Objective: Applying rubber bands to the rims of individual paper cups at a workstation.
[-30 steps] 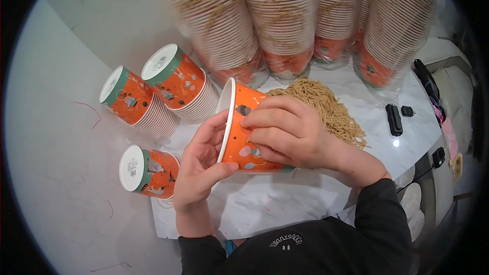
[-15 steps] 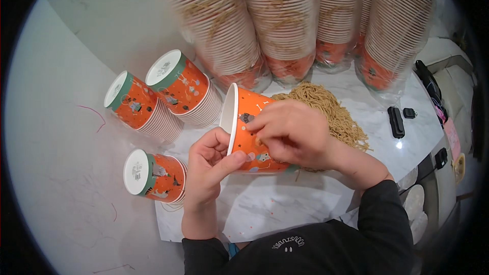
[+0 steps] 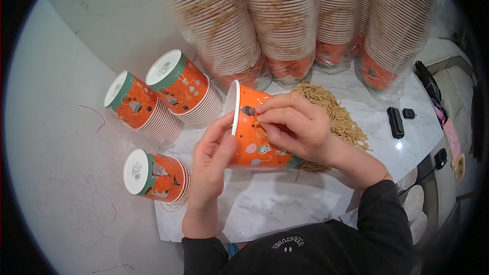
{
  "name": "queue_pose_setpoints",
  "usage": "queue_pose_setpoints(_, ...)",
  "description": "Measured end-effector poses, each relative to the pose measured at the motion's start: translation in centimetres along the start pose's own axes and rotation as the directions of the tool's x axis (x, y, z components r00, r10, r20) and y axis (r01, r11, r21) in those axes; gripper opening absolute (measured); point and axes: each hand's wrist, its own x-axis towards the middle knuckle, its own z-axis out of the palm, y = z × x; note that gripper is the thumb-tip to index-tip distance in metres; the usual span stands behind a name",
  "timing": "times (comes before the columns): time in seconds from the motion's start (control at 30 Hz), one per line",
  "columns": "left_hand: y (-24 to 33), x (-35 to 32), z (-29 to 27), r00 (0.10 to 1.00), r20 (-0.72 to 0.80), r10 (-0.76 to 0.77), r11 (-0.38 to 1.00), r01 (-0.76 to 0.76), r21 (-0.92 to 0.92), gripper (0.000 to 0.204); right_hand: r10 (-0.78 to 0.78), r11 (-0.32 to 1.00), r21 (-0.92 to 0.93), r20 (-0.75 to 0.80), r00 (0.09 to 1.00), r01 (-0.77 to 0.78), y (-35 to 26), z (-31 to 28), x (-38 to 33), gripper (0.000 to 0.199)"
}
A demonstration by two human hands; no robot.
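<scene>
A large orange paper cup (image 3: 248, 140) with printed figures and a green base lies tilted on its side in front of me, its white mouth facing left. My left hand (image 3: 211, 153) grips it at the rim, the thumb outside and the fingers partly hidden behind. Against the cup's printed side, my right hand (image 3: 293, 125) is closed in a pinch; what is between the fingertips is too small to make out. Just behind that hand lies a heap of tan cords (image 3: 331, 114), partly covered by the hand and cup.
Upside-down cup stacks stand at the left: a far one (image 3: 175, 84), one beside it (image 3: 135, 104) and a short nearer one (image 3: 165, 178). Tall plastic-wrapped cup stacks (image 3: 282, 25) line the back. A small black device (image 3: 396, 122) lies on the marbled table (image 3: 285, 198) at the right.
My right hand has drawn its fingers into a pinch and shifted slightly right and up on the cup. The cup has tipped a little, and my left thumb has slid back toward the rim.
</scene>
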Motion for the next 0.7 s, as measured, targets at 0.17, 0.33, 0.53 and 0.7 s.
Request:
queue_pose_setpoints(0.17, 0.3, -0.9, -0.3, 0.983, 0.165, 0.081, 0.900, -0.143, 0.411, 0.045, -0.051, 0.997, -0.058, 0.027, 0.998, 0.052, -0.1, -0.1, 0.4, 0.027)
queue_pose_setpoints(0.33, -0.4, -0.8, 0.2, 0.975, 0.200, 0.092, 0.932, -0.155, 0.327, 0.046, -0.119, 0.977, -0.172, 0.059, 0.991, 0.128, -0.6, -0.7, 0.6, 0.027)
queue_pose_setpoints(0.53, -0.6, -0.9, 0.0, 0.971, 0.225, 0.084, 0.957, -0.142, 0.254, 0.045, -0.156, 0.951, -0.242, 0.156, 0.975, 0.191, -1.4, -1.8, 1.2, 0.027)
queue_pose_setpoints(0.7, -0.8, -0.8, 0.1, 0.979, 0.196, 0.051, 0.974, -0.093, 0.208, 0.044, -0.144, 0.949, -0.249, 0.204, 0.968, 0.194, -1.9, -2.3, 1.3, 0.028)
